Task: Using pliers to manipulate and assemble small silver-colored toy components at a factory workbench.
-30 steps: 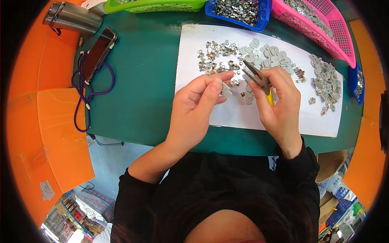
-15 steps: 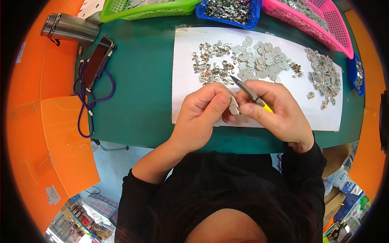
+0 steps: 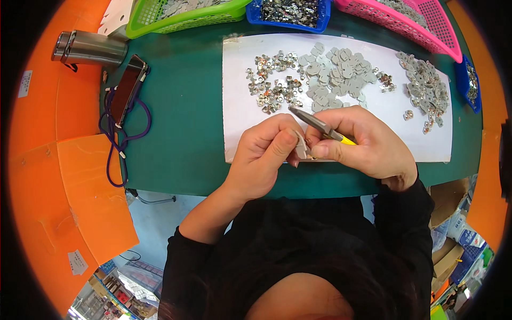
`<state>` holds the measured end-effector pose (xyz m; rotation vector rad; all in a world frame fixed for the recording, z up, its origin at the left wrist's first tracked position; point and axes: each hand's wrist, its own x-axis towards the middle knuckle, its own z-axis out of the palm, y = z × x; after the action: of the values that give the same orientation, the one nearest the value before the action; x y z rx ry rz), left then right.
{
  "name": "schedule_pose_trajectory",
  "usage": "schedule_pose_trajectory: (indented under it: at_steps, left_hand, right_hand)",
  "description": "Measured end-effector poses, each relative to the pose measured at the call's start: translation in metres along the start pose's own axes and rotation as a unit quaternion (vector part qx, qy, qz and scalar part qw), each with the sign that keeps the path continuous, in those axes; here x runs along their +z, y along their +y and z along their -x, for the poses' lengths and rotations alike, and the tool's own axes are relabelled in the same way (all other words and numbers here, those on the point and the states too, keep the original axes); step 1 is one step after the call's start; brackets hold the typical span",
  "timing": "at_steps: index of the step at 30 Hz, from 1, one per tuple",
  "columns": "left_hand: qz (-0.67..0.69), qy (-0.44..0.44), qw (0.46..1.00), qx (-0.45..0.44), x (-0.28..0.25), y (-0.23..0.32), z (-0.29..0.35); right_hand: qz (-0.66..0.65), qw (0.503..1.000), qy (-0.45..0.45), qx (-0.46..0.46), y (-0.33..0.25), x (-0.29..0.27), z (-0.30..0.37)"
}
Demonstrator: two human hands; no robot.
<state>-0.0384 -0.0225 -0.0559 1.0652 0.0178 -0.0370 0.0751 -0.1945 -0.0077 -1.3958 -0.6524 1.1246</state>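
Note:
My left hand [image 3: 258, 157] is closed, pinching a few thin light-grey plates [image 3: 301, 146] between thumb and fingers. Right beside it, my right hand [image 3: 368, 144] wraps round a pointed tool [image 3: 314, 122] with dark grey jaws and a yellow handle, perhaps pliers. The tool's tip points up and left, away from the plates. My right thumb and fingertips meet close to the plates; whether they also pinch a small part is hidden. Beyond my hands, a heap of matching grey plates [image 3: 344, 72] and clusters of small shiny metal fittings [image 3: 274, 88] lie on a white sheet [image 3: 237, 122].
Grey plates with metal fittings [image 3: 426, 93] lie at the sheet's right, near a small cluster of fittings [image 3: 386, 81]. Green [image 3: 186, 25], blue [image 3: 288, 28] and pink [image 3: 400, 26] baskets line the back. A phone [image 3: 128, 88] with a purple cord and a steel flask [image 3: 96, 48] stand left.
The whole view has shifted slightly. My hands stay together with the plates and tool in them, and the tool's tip has come a little left and down in the picture.

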Motion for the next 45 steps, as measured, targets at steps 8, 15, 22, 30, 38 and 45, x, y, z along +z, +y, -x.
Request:
schedule_pose_trajectory:
  at_steps: [8,15,22,30,38,45]
  left_hand:
    - [-0.13,0.002,0.989,0.077,0.005,0.001,-0.001]
    - [-0.286,0.111,0.922,0.235,0.001,-0.008,-0.001]
    - [-0.261,0.204,0.9,0.283,0.007,-0.015,0.0]
    - [-0.442,0.092,0.831,0.326,-0.004,0.001,-0.003]
    - [-0.503,0.052,0.777,0.374,-0.014,0.007,-0.003]
    - [-0.438,0.076,0.819,0.363,-0.009,0.007,-0.003]
  right_hand:
    - [0.005,1.0,0.008,0.005,0.002,0.0,0.004]
    - [-0.053,0.99,0.127,0.0,0.01,0.028,-0.005]
    - [0.309,0.845,0.322,-0.294,0.027,0.047,-0.007]
    - [0.451,0.733,0.326,-0.391,0.029,0.033,-0.003]
    - [0.556,0.662,0.307,-0.398,0.021,0.023,0.007]
    - [0.651,0.615,0.316,-0.315,0.015,0.007,0.018]
